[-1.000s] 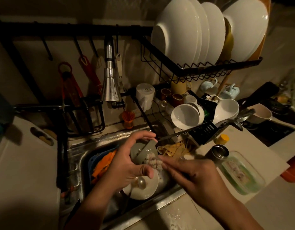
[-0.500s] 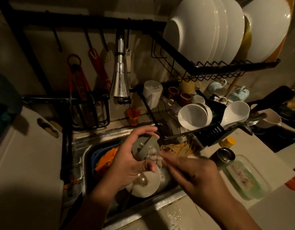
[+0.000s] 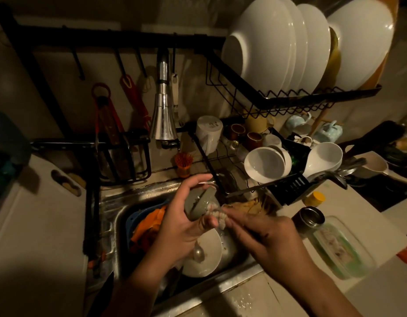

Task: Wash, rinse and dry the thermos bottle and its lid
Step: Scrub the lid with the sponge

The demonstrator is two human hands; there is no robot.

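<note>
- Your right hand [image 3: 270, 239] is reaching in from the lower right over the front rim of the steel sink [image 3: 106, 202], its fingers pinching a small, pale, sudsy scrubber [image 3: 217, 215] against the thermos lid [image 3: 199, 205].
- Your left hand [image 3: 182, 223] is coming in from the lower left and gripping that grey-green lid from the far side, fingers curling over its top edge and thumb lying under it, so the lid is sitting between your two hands above the basin.
- Directly beneath your hands a white pot lid [image 3: 203, 256] with a round knob is lying in the sink, partly hidden by your left wrist.
- To the left of your left hand, an orange cloth [image 3: 149, 221] is bunching up in a blue basin [image 3: 131, 219] inside the sink.
- Just to the right of your right hand, the steel thermos bottle [image 3: 308, 219] is standing on the counter with its mouth open, touching or nearly touching a clear lidded container [image 3: 337, 247]; which, you cannot tell.
- Beyond your fingertips, white bowls [image 3: 265, 164] are resting tilted in the lower black dish rack [image 3: 289, 191], with mugs crowding behind them.
- Past your left hand, the chrome faucet head [image 3: 163, 117] is hanging over the back of the sink; whether water is running is unclear in this dim light.
- Farthest away, above and to the right of both hands, large white plates [image 3: 278, 44] are standing on edge in the upper rack [image 3: 289, 99].
</note>
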